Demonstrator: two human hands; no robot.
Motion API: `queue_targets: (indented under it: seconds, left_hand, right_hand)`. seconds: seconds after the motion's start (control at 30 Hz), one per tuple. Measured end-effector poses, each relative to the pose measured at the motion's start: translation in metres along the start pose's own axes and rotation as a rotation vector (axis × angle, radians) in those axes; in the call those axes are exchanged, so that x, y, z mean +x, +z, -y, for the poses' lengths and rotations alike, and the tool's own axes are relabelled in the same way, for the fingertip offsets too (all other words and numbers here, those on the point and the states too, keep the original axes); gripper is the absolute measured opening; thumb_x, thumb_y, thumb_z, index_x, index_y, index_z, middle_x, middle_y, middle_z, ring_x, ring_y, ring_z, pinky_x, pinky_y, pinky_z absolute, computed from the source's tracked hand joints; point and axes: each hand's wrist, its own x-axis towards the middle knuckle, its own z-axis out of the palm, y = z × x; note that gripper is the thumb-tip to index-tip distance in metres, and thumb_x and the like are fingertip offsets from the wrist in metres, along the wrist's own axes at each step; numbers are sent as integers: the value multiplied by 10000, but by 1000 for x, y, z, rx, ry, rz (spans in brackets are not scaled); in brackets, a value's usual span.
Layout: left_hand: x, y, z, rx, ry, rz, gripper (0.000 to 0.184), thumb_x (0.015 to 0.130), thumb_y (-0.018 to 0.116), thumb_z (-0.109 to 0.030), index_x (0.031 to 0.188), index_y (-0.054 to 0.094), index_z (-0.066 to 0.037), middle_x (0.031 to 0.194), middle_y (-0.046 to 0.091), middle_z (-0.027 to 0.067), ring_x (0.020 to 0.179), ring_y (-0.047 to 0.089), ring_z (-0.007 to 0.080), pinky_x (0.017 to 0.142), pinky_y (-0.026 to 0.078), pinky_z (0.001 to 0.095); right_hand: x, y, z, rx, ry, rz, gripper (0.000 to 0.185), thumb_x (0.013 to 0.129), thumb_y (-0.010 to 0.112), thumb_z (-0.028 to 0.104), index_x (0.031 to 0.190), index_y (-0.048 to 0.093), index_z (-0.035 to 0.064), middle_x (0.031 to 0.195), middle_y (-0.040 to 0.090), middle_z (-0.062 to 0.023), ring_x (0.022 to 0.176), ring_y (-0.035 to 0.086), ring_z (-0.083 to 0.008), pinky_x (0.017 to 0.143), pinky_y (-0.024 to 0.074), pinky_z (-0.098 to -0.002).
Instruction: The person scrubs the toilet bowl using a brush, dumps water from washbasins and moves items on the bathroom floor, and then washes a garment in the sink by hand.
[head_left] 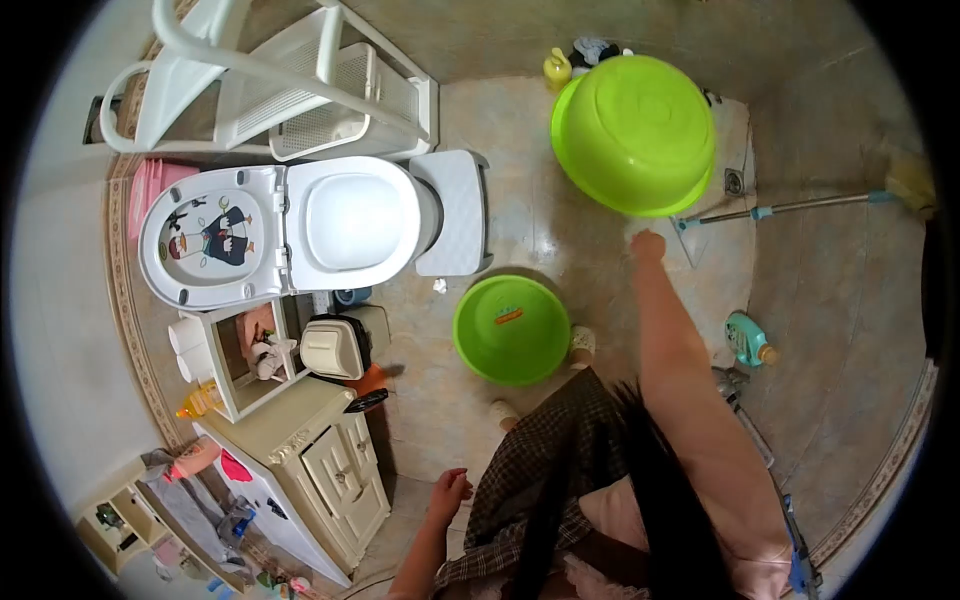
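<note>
My right hand (648, 244) is stretched far forward, its fingers curled closed just below the rim of a large lime-green basin (640, 135). That basin is turned with its underside towards me. A narrow gap seems to lie between hand and rim, and what the fingers hold, if anything, is hidden. Down by my skirt, my left hand (452, 492) hangs with loosely bent fingers and nothing visible in it. A smaller green basin (511, 345) stands upright on the floor in front of my feet, with a small orange label inside.
Left are a toilet (350, 215) with its lid up, a grey step stool (452, 213), a white rack (430, 110) and a cream cabinet (335, 480). A squeegee pole (790, 207), teal bottle (745, 338) and floor drain (733, 181) lie right. A yellow bottle (557, 68) stands behind.
</note>
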Motion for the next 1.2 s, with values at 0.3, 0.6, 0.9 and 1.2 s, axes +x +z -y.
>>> queue_targets:
  seconds: [0.3,0.6,0.9,1.2]
  left_hand:
    - [14,2,-26,39,190,28,310,865,519,-214,1069,513,19,797,591,104,672,581,152,604,477,308]
    - [10,-67,15,-49,537,-145,288,800,575,-198,1022,540,-16,785,589,100,720,563,200,656,461,321]
    - [-58,-212,135,-83,652,-650,219,778,499,-226,918,575,-77,917,603,123,872,564,265,740,429,348]
    - [-89,-312,259,-14,222,-642,170,750,508,-225,793,507,-60,750,524,96,681,484,259,647,408,327]
  right_hand:
    - [-408,-66,174,782,-1077,824,233,789,579,283,870,627,71,854,628,-91,780,595,-195,694,455,-319]
    - [-617,-79,226,356,-1561,489,171,737,590,184,761,578,15,822,564,-164,818,533,-338,718,427,-418]
    - [-790,-27,300,365,-1637,356,144,754,586,78,846,524,-14,920,535,-234,882,507,-386,791,410,-418]
    - [-950,26,354,43,-2070,616,186,738,575,79,836,511,-67,913,517,-243,855,492,-407,771,421,-424]
